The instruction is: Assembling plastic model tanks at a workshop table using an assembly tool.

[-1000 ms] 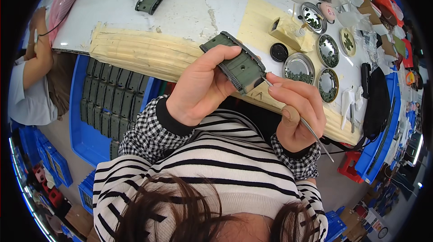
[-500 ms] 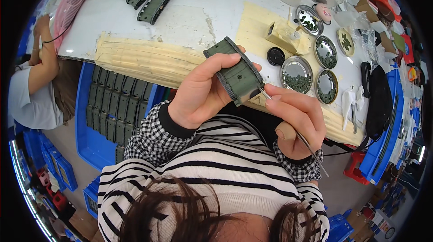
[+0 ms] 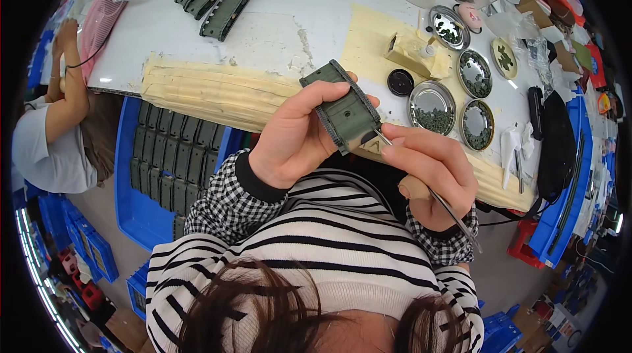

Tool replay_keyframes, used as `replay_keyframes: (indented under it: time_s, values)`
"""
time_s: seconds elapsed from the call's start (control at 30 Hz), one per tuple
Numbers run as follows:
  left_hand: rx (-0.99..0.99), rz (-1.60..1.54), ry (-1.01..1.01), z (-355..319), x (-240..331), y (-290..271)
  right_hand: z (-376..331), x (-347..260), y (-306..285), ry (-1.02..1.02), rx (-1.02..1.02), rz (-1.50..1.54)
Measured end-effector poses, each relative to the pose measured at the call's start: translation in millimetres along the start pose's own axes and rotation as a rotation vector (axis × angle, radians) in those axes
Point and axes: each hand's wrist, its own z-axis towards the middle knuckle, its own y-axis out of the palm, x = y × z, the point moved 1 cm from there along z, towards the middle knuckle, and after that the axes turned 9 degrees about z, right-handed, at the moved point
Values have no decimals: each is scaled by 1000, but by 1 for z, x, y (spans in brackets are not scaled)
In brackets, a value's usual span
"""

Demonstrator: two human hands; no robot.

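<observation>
- White worktable [image 3: 164,30], w/ cream padded strip along near edge.
- L hand [image 3: 296,139] clenched round ribbed green plastic part [image 3: 342,113], raised above table edge.
- R hand [image 3: 431,172] pinches thin metal tweezers [image 3: 447,208], tip at the part.

We see the plastic part [image 3: 342,113] held above the worktop [image 3: 276,30] edge, the left hand [image 3: 296,139] left of it and the right hand [image 3: 431,172] right. Right of the part, round dishes [image 3: 431,106] sit on the worktop; left and below it, the crate [image 3: 141,201] holds more parts.
</observation>
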Motion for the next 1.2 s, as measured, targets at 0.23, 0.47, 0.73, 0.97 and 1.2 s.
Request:
replay_keyframes:
  time_s: [0.23, 0.47, 0.73, 0.97, 1.2]
  values:
    - [42, -2, -5, 0, -2, 0, -2, 4, 1, -13, -1, 6]
    - [9, 42, 15, 0, 1, 1, -4, 4, 2, 17, 84, 51]
    - [93, 220, 122, 0, 5, 0, -28, 47, -28, 236, 406, -22]
    - [103, 424, 171, 4, 0, 7, -28, 64, -21, 267, 300, -173]
    - [67, 586, 293, -3, -3, 15, -23, 67, -20, 240, 264, -224]
